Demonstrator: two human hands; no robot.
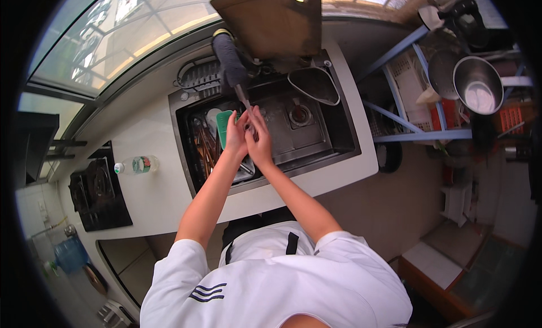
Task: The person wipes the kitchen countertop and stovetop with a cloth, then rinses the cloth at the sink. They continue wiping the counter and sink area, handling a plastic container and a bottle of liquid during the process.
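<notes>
My left hand (pixel 236 137) and my right hand (pixel 260 139) meet over the dark metal sink (pixel 292 152), palms turned towards each other. A thin stream of water runs down onto them from the faucet (pixel 240 91), whose upper part is wrapped in grey material. Nothing held shows in either hand, though the space between the palms is partly hidden. Just left of my left hand stands a green plastic container (pixel 222 127). Beyond it, wooden chopsticks (pixel 204 148) and other utensils lie in a tray, partly covered by my left forearm.
A drain (pixel 300 115) is in the sink's right half, with a strainer basket (pixel 315 86) at the back corner. A cutting board (pixel 275 23) leans behind the faucet. Left on the counter lie a plastic bottle (pixel 139 164) and a stove (pixel 99 192). A blue rack (pixel 423 135) stands right.
</notes>
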